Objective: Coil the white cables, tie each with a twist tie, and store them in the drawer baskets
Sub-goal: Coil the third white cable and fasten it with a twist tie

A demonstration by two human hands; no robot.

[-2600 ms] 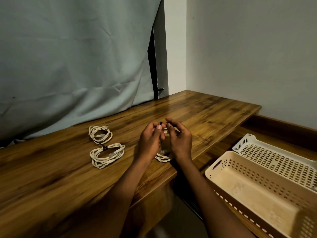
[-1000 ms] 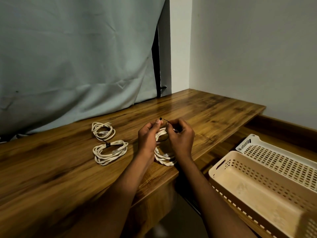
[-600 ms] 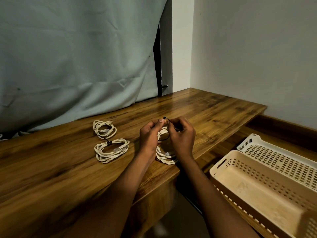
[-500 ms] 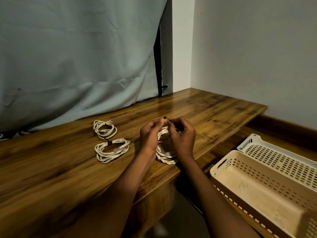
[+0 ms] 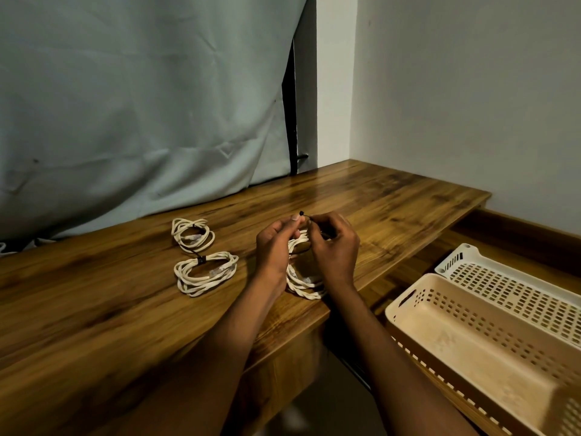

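A coiled white cable (image 5: 303, 286) stands on edge near the front of the wooden table (image 5: 386, 199), between my hands. My left hand (image 5: 275, 247) and my right hand (image 5: 334, 250) both pinch a thin black twist tie (image 5: 304, 214) at the top of this coil. Two other white coils lie flat to the left, each bound with a black tie: a nearer one (image 5: 206, 272) and a farther one (image 5: 191, 236). A cream basket (image 5: 471, 338) and a white basket (image 5: 515, 284) sit in the open drawer at the lower right, both without cables.
A grey-green curtain (image 5: 141, 105) hangs behind the table. A plain wall closes off the right side. The drawer's wooden back edge (image 5: 515, 228) runs behind the baskets. A bit of white cable (image 5: 3, 248) shows at the far left edge.
The coil between my hands has been lifted up on edge since the earliest frame. My fingers keep working the black tie at its top; in the last half second little has moved.
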